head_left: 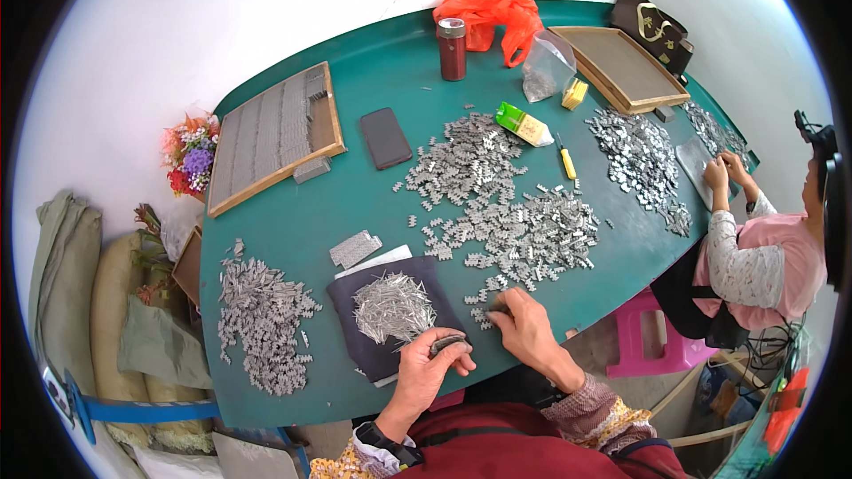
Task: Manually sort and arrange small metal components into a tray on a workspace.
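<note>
My left hand [424, 365] is closed around a small dark grey metal piece [448, 344], just in front of a heap of thin silvery pins [395, 306]. The pins lie on a dark cloth [348, 324]. To the right, my right hand [532, 337] has its fingertips pinched together at the near edge of a pile of small toothed grey metal pieces [541, 235]. What those fingertips hold is hidden. Beyond the cloth lies a flat block of joined grey pieces [356, 249]. Another pile of grey metal pieces [262, 324] spreads at the left.
On the green table [302, 222] are a framed tray of grey rows [275, 137], a dark phone [386, 138], a red flask [452, 51], a yellow-handled screwdriver [566, 160] and a wooden tray [621, 66]. A person [763, 257] works at the right, near a pink stool [648, 337].
</note>
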`<state>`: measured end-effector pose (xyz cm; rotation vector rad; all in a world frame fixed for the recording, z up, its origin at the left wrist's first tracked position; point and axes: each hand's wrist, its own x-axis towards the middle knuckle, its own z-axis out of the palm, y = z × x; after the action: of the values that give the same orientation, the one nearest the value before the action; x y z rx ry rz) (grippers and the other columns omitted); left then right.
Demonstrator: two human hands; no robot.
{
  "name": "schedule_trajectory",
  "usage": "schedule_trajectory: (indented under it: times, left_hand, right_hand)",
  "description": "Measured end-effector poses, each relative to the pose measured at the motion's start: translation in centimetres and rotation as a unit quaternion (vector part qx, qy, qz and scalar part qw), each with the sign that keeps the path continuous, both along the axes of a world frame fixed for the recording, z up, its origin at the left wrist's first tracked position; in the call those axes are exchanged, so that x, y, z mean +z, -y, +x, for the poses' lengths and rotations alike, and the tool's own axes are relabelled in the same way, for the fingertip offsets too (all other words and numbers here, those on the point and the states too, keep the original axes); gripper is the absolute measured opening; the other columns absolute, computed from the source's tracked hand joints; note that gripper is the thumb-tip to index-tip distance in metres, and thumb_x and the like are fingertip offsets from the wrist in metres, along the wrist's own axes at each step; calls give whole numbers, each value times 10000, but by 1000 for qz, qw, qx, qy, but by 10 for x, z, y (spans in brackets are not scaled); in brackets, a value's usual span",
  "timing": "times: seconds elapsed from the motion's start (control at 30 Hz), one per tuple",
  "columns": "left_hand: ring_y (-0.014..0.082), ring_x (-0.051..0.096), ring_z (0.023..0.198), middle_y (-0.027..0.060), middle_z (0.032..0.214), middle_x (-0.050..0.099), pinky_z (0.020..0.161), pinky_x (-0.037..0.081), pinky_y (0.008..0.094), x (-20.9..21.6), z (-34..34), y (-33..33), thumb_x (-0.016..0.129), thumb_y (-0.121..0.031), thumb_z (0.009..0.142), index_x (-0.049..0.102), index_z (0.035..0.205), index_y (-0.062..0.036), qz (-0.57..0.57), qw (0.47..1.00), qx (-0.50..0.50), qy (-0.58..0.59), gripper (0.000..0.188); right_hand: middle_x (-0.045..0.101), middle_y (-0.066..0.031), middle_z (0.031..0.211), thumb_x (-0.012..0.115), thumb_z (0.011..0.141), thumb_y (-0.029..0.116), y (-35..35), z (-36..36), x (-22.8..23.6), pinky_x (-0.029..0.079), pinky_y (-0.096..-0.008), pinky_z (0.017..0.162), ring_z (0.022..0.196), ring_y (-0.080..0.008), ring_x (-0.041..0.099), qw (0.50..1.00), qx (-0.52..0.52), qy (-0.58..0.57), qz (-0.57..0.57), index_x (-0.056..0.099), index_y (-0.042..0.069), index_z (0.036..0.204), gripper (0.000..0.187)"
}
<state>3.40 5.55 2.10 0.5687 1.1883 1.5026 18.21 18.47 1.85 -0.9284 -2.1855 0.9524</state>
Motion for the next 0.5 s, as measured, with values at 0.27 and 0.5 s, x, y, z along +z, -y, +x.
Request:
schedule_trajectory:
  times: [0.27,0.5]
  left_hand:
    - [184,677,680,127,820,678,570,542,280,4,0,-1,607,-30,939,601,1023,61,0,999,-26,-33,123]
    - [199,691,690,139,813,688,586,569,286,4,-2,4,615,-20,934,632,1029,75,7,999,-23,-41,135]
  right_hand:
    - [587,-138,811,624,861,-4,38,-2,7,480,-367,620,703,-292,603,984,64,-108,-123,546,6,956,123]
    - [572,-139,806,615,848,-40,43,-4,1,477,-378,617,697,-309,591,986,75,-131,-74,544,4,944,127]
